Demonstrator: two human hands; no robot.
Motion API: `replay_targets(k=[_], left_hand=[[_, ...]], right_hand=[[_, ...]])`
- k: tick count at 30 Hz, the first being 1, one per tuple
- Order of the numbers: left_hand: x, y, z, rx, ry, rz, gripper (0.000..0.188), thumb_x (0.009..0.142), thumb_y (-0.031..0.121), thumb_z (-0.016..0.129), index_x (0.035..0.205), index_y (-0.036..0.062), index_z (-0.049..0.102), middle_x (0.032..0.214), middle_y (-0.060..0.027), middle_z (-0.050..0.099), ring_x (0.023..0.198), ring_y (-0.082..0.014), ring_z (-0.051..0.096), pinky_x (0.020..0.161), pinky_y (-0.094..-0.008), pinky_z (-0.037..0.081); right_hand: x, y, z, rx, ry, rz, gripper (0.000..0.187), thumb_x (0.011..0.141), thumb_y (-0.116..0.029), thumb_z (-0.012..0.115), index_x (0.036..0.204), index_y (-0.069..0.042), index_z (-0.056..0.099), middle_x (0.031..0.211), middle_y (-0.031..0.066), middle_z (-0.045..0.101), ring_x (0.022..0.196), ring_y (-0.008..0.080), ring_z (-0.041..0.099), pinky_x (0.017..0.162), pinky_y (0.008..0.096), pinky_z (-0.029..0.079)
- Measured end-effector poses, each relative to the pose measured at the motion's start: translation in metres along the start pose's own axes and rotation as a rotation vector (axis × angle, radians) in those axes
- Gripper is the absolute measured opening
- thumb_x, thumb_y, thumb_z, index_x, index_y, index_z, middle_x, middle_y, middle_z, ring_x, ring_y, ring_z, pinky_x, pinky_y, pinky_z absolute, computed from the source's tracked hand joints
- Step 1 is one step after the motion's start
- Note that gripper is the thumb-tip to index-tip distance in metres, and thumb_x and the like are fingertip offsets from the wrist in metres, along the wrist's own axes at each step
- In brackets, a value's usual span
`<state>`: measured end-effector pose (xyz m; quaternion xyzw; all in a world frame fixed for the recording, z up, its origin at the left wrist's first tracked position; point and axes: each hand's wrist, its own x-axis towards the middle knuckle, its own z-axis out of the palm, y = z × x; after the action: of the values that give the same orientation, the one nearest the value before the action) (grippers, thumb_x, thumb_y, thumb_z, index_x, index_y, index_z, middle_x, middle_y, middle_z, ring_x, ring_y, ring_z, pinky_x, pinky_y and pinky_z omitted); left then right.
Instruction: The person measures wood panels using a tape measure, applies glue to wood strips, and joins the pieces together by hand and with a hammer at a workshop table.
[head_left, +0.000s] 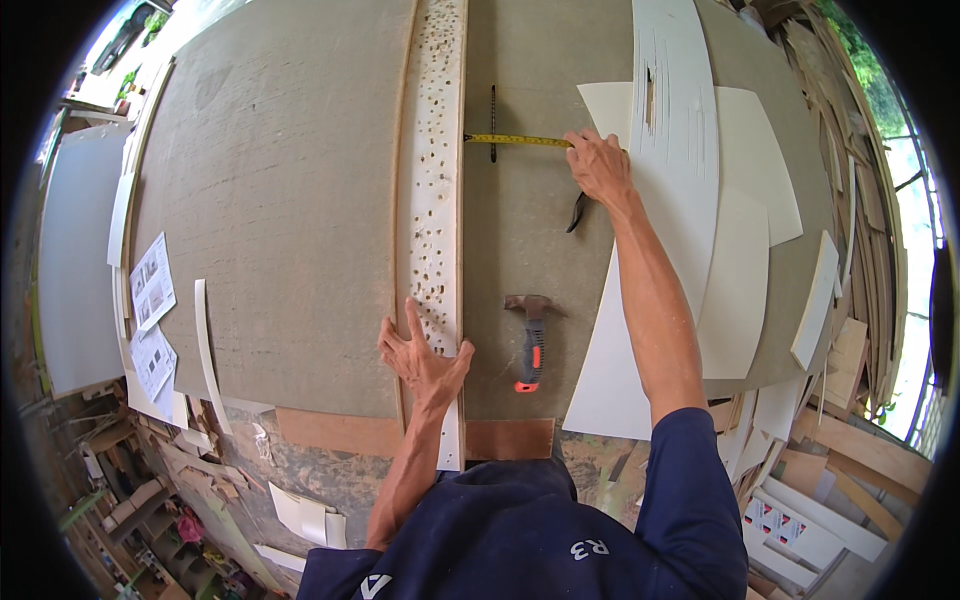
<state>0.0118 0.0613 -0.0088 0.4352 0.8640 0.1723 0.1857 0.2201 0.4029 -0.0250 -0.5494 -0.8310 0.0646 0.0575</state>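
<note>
Hands work apart: left hand [420, 355], fingers spread, pins the perforated white strip [437, 200] flat on the surface [280, 200], while right hand [598, 165] at one o'clock pinches the yellow tape measure [515, 141] stretched toward the strip, hammer [532, 345] idle between.

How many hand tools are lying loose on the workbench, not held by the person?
3. A claw hammer lies right of the perforated white strip; dark pliers below the right hand; a dark thin tool crosses the tape measure. Sheets may hide more.
</note>
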Motion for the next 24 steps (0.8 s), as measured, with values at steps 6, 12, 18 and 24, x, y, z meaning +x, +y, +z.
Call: replay_targets(k=[6,12,18,24], left_hand=[[0.0014,0.0012,-0.0016,-0.009,0.009,0.009,0.111,0.061,0.032,0.085,0.156,0.0161,0.031,0.147,-0.0356,0.026,0.138,-0.0497,0.024,0.11,-0.0623,0.024],[0.0006,0.0022,-0.0036,-0.026,-0.002,0.008,0.11,0.06,0.032,0.083,0.156,0.0148,0.031,0.143,-0.0364,0.026,0.135,-0.0485,0.025,0.11,-0.0598,0.023],[0.0011,0.0007,-0.0031,-0.039,-0.001,0.007,0.11,0.06,0.031,0.083,0.156,0.0142,0.031,0.144,-0.0369,0.025,0.135,-0.0487,0.024,0.11,-0.0599,0.023],[0.0015,0.0022,-0.0033,-0.046,0.018,0.025,0.11,0.06,0.031,0.084,0.155,0.0126,0.032,0.143,-0.0371,0.025,0.134,-0.0486,0.025,0.11,-0.0596,0.022]], right_hand=[[0.0001,-0.0018,-0.0041,-0.006,-0.012,-0.001,0.024,0.096,-0.024,0.057,0.116,-0.014,0.066,0.11,0.008,0.064,0.1,0.0403,0.061,0.081,0.0545,0.055],[-0.0042,-0.0035,-0.0043,-0.01,0.005,-0.002,0.024,0.096,-0.023,0.057,0.116,-0.014,0.066,0.11,0.0077,0.065,0.1,0.0396,0.061,0.08,0.0539,0.056],[-0.0042,-0.006,-0.0079,-0.004,-0.019,0.003,0.024,0.096,-0.024,0.057,0.117,-0.015,0.066,0.11,0.0075,0.065,0.101,0.0389,0.061,0.081,0.0534,0.056],[-0.0015,-0.0037,-0.0091,-0.015,-0.022,-0.001,0.025,0.097,-0.024,0.057,0.118,-0.015,0.066,0.11,0.0073,0.065,0.101,0.0386,0.061,0.082,0.0528,0.056]])
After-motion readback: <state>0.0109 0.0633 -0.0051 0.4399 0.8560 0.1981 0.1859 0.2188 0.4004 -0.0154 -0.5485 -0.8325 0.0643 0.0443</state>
